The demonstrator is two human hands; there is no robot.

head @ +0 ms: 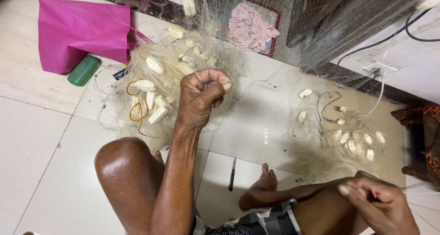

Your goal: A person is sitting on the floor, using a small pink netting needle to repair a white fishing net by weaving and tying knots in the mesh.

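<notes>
Setting: tiled floor (36,139), seen from above; the person sits on it with one knee raised and a bare foot (265,182) stretched forward.
Left hand (201,95): raised over the floor, fingers curled into a tight fist, clamped on gathered strands of the fishing net (183,56).
Fishing net: fine, pale mesh, heaped just beyond the left hand and rising toward the top of the view; strands run from the fist into the heap.
Floats (151,86): white, oval, many, tangled in the heap beside the left hand; an orange cord (134,111) loops among them.
Right hand (378,203): low at the right, by the thigh, fingers pinched together on a thin pink tool (373,194); taut lines run off to the right.
Second heap (348,134): smaller bundle of net with white floats, on the floor beyond the right hand, well apart from the first.
Knife (232,173): small, lying on the tiles just beside the foot.
Pink bag (78,29): upper left, on the floor.
Green case (83,70): oblong, touching the bag's lower edge.
Pink cloth (251,30): crumpled, on a mat behind the net.
</notes>
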